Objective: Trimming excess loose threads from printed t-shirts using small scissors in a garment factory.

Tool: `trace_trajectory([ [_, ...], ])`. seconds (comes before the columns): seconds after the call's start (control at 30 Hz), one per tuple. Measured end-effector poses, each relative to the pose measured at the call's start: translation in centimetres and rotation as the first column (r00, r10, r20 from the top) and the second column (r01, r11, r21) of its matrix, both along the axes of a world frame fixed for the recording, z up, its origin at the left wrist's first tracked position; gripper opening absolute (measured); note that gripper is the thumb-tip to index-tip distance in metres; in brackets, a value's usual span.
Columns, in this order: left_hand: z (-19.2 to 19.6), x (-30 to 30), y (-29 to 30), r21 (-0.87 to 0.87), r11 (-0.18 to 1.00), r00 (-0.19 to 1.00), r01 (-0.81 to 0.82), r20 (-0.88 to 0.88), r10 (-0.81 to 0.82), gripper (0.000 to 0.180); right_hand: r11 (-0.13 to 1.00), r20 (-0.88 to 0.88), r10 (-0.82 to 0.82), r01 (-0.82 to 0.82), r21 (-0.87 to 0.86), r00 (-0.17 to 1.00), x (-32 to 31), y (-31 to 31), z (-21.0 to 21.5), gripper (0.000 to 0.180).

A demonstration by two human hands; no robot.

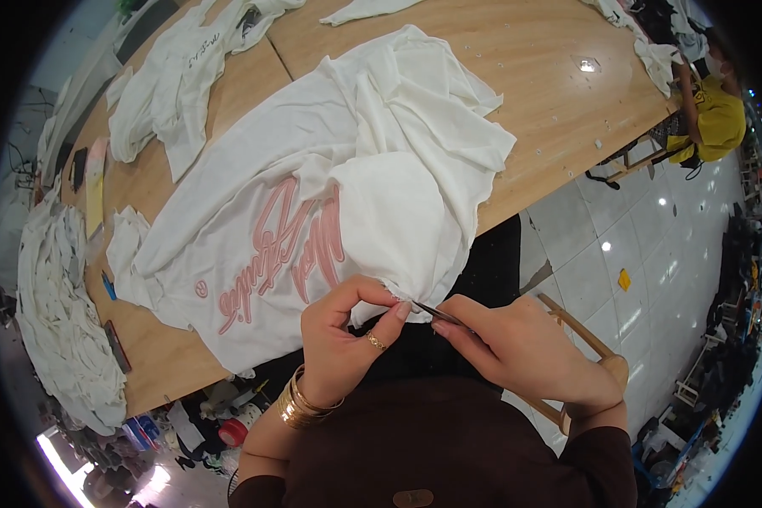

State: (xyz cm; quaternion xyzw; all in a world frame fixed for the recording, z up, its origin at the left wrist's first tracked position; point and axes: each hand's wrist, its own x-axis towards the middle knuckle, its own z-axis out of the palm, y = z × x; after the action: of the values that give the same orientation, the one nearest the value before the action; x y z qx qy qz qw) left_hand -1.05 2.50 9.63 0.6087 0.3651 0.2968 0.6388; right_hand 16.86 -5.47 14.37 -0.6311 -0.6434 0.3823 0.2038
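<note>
The white garment (254,245) is lying across the surface (559,110), its bunched edge (395,293) reaching past the rim, where the left hand (345,332) is pinching it between thumb and forefinger. Just to the right, a slim dark tool (445,317) is pointing at that pinch, the right hand's (525,345) fingers pressing together around it; working well probably means holding the edge taut, steering the tip clear of skin and weave, and taking small, controlled strokes.

l hand (339,334): fingers (364,290) pinched | r hand (525,343): fingers pinched, nr l | forearms (267,440) angled in
</note>
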Motion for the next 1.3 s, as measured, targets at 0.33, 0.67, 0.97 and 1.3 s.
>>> trace_trajectory([
  [0.33,-0.1,0.0,-0.2,0.054,0.999,0.999,-0.004,-0.034,0.006,0.01,0.999,0.023,0.015,-0.015,-0.03,1.0,0.0,0.1,0.2,0.016],
  [0.67,-0.1,-0.3,0.3,-0.07,0.996,0.998,0.057,0.03,-0.055,0.01,0.983,-0.192,-0.056,0.02,-0.184,0.98,0.2,0.7,-0.8,0.029],
  [0.97,-0.5,-0.6,0.4,-0.034,0.996,0.996,0.088,0.013,-0.088,0.009,0.959,-0.313,-0.161,0.074,-0.274,0.936,0.0,1.0,-1.7,0.036],
  [1.3,-1.0,-1.2,0.8,-0.078,0.993,0.996,0.083,0.025,-0.081,0.009,0.927,-0.482,-0.202,0.007,-0.376,0.852,0.4,1.3,-1.0,0.035],
])
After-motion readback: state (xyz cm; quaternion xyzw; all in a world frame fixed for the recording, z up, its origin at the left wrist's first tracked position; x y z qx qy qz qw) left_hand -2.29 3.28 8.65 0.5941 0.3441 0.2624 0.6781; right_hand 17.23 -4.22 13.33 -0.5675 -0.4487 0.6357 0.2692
